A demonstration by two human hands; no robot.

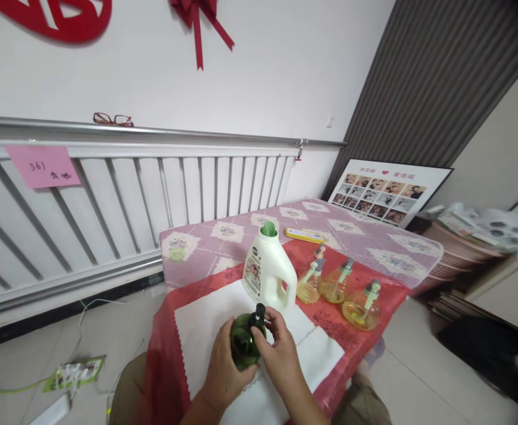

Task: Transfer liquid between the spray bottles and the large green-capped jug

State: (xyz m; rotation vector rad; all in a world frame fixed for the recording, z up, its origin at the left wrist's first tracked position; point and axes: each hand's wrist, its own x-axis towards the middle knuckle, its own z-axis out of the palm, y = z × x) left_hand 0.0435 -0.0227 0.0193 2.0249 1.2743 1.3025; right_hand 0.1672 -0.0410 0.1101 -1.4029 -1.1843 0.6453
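A dark green, rounded bottle point(243, 343) is cradled in my left hand point(224, 367), fingers wrapped round its side. My right hand point(280, 349) pinches the black pump head point(257, 316) at the bottle's neck. The bottle is held over a white cloth point(205, 321) on the red tablecloth point(165, 339). Just beyond my hands stands a cream detergent jug point(265, 268) with a handle and a green spout point(268, 228) at its mouth. To the right are clear pump bottles holding yellowish liquid: one point(307, 290), a second point(333, 290) and a third point(360, 314).
A yellow flat box point(305, 236) lies behind the jug, and a pale green cap point(176, 254) sits at the table's left. Glasses point(113, 120) rest on the pipe above the radiator point(188, 183). A power strip point(75, 373) with cords lies on the floor at left.
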